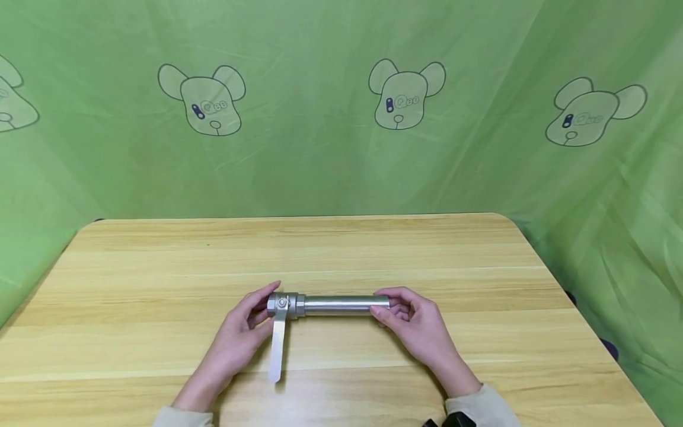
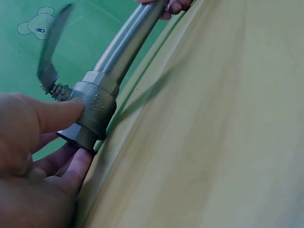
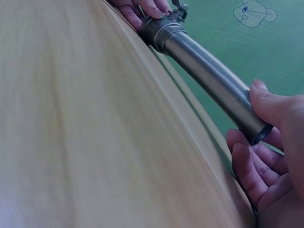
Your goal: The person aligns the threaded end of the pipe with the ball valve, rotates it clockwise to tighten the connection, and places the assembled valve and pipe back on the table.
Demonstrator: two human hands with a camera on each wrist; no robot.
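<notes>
A steel ball valve (image 1: pixel 286 304) with a flat lever handle (image 1: pixel 277 350) is joined to a straight metal pipe (image 1: pixel 341 305). In the head view the pipe lies sideways and the lever points toward the person. My left hand (image 1: pixel 242 335) grips the valve end, its thumb pressed on the valve body (image 2: pixel 97 104) in the left wrist view. With thumb and fingers, my right hand (image 1: pixel 418 326) holds the pipe's free end; the pipe's open rim (image 3: pixel 260 135) shows in the right wrist view. Some fingers of both hands are hidden behind the metal in the head view.
A wooden table (image 1: pixel 160 267) with rounded far corners lies under the hands. Green cloth (image 1: pixel 320 166) printed with bear-head outlines hangs behind and beside it. A small black object (image 1: pixel 458 420) shows by the right sleeve at the bottom edge.
</notes>
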